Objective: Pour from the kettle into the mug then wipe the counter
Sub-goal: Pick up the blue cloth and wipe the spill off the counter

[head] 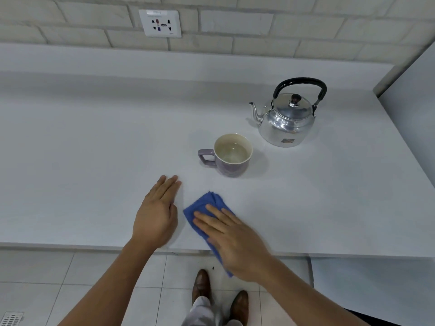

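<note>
A shiny metal kettle [286,120] with a black handle stands upright at the back right of the white counter [94,142], spout pointing left. In front of it stands a purple mug [231,155] with clear liquid inside, handle to the left. My right hand [231,236] lies flat, fingers spread, on a blue cloth [207,204] near the counter's front edge; part of the cloth hangs over the edge under my palm. My left hand [157,212] rests flat on the counter just left of the cloth, fingers together, holding nothing.
A brick wall with a power socket [160,23] rises behind the counter. A grey panel [409,109] closes the right side. Below the front edge is a tiled floor with my brown shoes [220,295] and a floor drain [11,318].
</note>
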